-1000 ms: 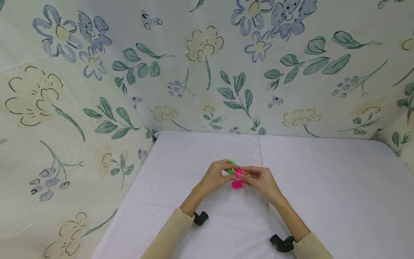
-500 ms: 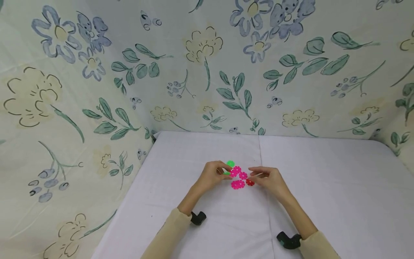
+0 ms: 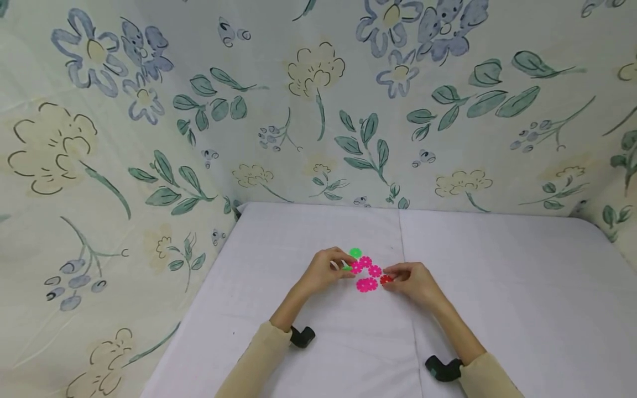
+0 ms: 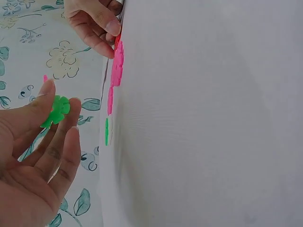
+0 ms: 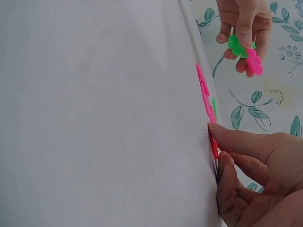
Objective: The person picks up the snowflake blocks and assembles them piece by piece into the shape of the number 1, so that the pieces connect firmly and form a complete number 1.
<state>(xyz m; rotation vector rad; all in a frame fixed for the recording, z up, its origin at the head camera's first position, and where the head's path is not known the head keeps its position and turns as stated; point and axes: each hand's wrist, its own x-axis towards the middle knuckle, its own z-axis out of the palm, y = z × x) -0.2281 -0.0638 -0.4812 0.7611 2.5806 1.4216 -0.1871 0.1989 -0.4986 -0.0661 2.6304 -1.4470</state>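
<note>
**Flower-shaped plastic pieces, held and lying flat**

I see a green flower piece joined to a pink flower piece, both pinched in my left hand, raised off the worktop. A red flower piece lies flat under my right hand's fingertips. Beside it lie three pink pieces and, farther off, one green piece, all flat.

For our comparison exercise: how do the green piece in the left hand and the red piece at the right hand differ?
The green piece is pinched in the left hand above the table; the red piece lies flat on it, the right hand touching it. The green piece is joined to a pink piece; whether the red one is joined is unclear. Both are small flower-shaped discs.
</note>
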